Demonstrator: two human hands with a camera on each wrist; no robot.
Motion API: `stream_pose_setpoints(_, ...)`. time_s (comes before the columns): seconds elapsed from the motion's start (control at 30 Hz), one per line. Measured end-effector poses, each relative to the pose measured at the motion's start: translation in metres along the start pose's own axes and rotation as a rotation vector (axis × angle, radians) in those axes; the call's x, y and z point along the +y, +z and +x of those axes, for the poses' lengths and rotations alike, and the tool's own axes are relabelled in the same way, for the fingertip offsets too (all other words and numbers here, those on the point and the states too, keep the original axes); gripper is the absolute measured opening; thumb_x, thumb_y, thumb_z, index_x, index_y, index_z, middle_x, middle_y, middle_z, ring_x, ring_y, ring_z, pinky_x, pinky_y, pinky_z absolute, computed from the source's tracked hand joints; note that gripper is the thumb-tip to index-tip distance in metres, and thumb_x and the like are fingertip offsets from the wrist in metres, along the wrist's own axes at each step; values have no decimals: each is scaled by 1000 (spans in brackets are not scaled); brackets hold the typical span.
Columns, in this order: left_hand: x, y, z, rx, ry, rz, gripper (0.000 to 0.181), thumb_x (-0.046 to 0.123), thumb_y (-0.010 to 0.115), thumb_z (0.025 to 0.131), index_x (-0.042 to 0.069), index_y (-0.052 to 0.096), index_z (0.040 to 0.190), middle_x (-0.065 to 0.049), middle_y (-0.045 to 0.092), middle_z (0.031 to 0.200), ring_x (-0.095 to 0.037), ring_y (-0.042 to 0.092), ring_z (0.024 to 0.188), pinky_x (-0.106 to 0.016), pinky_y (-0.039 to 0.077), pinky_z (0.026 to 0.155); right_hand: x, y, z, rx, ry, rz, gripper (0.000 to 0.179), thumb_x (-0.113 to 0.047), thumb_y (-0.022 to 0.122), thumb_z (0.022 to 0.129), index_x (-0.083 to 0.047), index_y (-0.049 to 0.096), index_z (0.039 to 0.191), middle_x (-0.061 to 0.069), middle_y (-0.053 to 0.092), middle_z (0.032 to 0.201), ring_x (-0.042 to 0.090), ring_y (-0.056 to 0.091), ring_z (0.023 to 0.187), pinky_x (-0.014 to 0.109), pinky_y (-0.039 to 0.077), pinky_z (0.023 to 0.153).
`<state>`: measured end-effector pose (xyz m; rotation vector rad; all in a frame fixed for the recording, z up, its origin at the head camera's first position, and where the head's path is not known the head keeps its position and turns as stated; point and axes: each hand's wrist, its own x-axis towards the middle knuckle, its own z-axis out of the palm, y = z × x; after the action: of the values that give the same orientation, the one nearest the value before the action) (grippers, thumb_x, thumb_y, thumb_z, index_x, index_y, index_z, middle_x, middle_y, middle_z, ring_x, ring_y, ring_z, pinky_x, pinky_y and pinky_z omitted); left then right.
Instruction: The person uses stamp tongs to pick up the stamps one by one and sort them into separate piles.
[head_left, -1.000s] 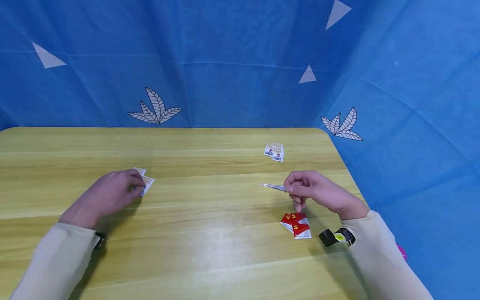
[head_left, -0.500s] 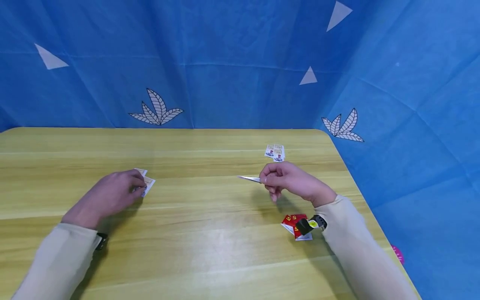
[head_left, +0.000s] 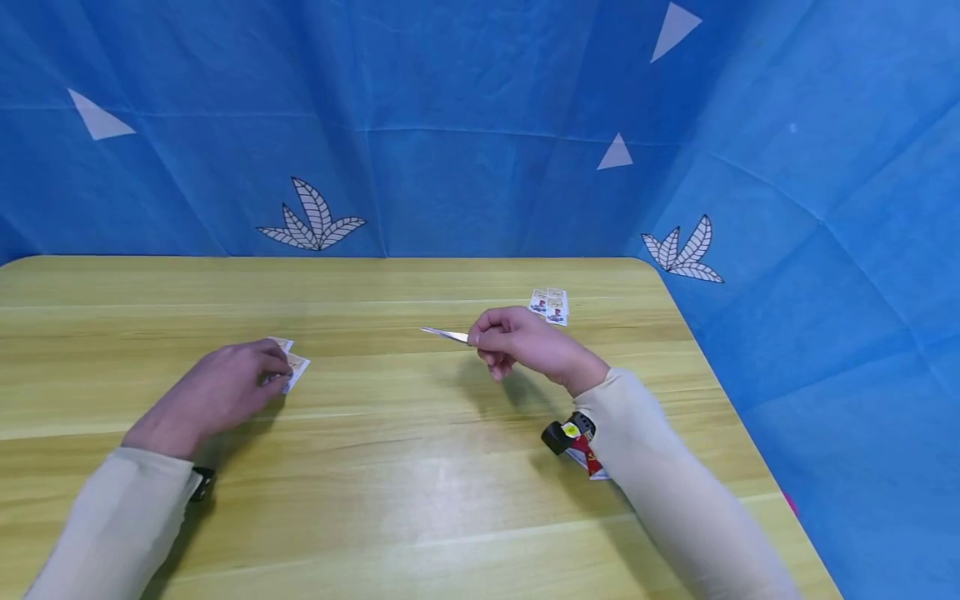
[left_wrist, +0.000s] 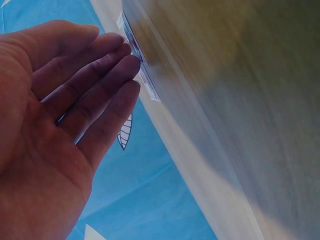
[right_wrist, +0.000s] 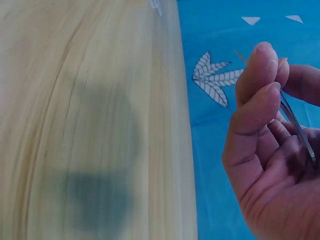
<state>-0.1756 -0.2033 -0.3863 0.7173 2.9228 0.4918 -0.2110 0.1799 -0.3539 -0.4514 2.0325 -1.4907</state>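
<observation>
Small printed stamps [head_left: 297, 367] lie overlapping on the table at the left. My left hand [head_left: 217, 392] rests its fingertips on them and hides part of the pile. The left wrist view shows those fingers extended, touching the edge of the stamps [left_wrist: 150, 86]. My right hand [head_left: 528, 340] pinches metal tweezers [head_left: 444, 334] above the middle of the table, with the tips pointing left. In the right wrist view the shank of the tweezers [right_wrist: 297, 125] runs back into the palm. Nothing is seen between the tips.
More printed stamps [head_left: 551, 307] lie near the far edge, just beyond the right hand. Red stamps [head_left: 587, 457] sit partly hidden beneath the right wrist. A black wrist camera [head_left: 558, 435] hangs low there. A blue patterned cloth [head_left: 465, 183] borders the wooden table [head_left: 390, 475].
My right hand has moved left and slightly away from me with the tweezers, and its sleeve and wrist camera now cover much of the red stamps. The left hand has stayed put.
</observation>
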Motion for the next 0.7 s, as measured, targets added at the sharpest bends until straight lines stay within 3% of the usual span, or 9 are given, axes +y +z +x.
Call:
stream_pose_setpoints(0.23,-1,0,0,25,4,-29,13,6,71,87,0,75,98,-16,66,106,-38,63,97,-55,49,86,-6,15,22,-29,19,-4,24,-9,51,101,13,56,109,9,54,72,19,55,55,36,50,58)
stream_pose_setpoints(0.7,-1,3,1,45,17,-14,13,5,71,86,-1,75,96,-15,66,103,-36,64,93,-54,49,82,-15,52,68,-116,61,-81,26,-10,53,101,14,58,109,10,54,71,16,54,53,32,45,53)
